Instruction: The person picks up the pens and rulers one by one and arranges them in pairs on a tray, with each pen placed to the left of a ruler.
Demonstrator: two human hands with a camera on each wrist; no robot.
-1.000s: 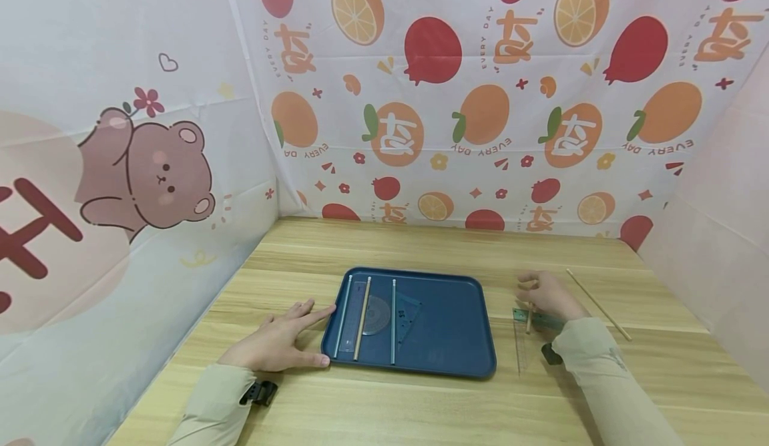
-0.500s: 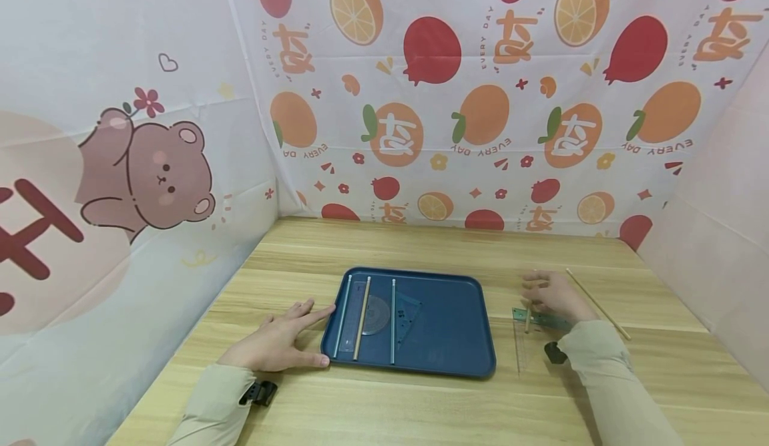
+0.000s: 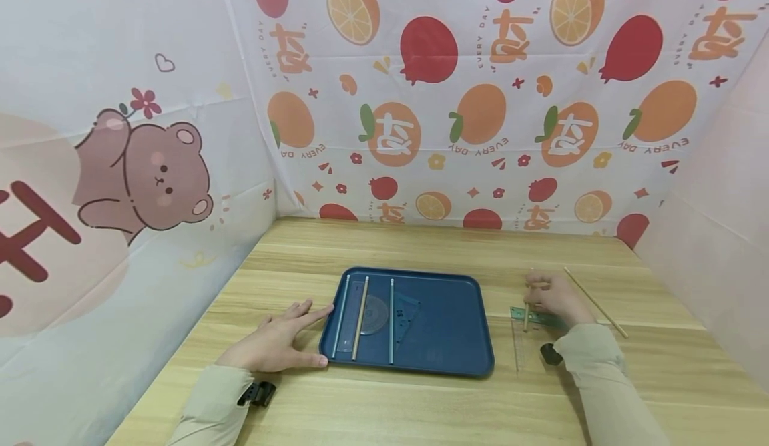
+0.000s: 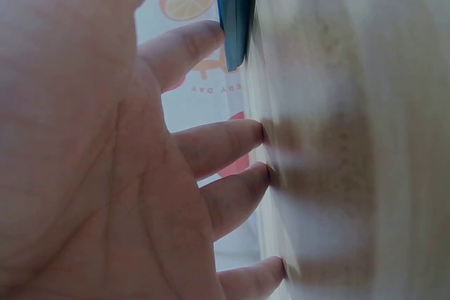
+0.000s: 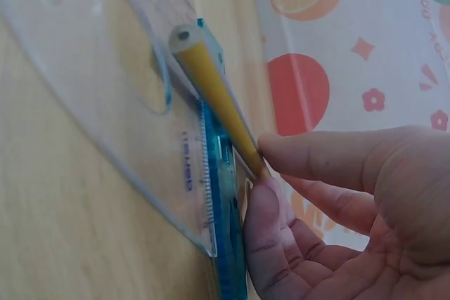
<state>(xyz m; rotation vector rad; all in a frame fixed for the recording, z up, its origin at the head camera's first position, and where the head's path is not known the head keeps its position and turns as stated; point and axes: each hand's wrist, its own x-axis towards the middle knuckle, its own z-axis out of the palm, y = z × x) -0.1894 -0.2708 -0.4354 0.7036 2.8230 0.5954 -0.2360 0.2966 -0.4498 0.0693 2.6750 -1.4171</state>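
Note:
My left hand (image 3: pixel 279 339) lies spread at the left edge of a blue tray (image 3: pixel 447 326), its index finger and thumb touching the rim. In the left wrist view, the other fingertips press on the table. My right hand (image 3: pixel 557 298) pinches a yellow pencil (image 5: pixel 223 107) between thumb and fingers. Beneath it lie a clear set square (image 5: pixel 84 103) and a teal ruler (image 3: pixel 543 318). On the tray are a blue pencil (image 3: pixel 340 319), a wooden-coloured pencil (image 3: pixel 360 319), another blue pencil (image 3: pixel 392 326), a clear ruler (image 3: pixel 350 326), a protractor (image 3: pixel 376 315) and a blue set square (image 3: pixel 408 312).
One more pencil (image 3: pixel 597 302) lies slanted on the wooden table (image 3: pixel 384 406), right of the right hand. Printed cloth walls (image 3: pixel 444 132) rise behind the table and along its sides.
My right hand shifts slightly to the right with the pencil, staying above the teal ruler and set square. The left hand and the tray keep their places.

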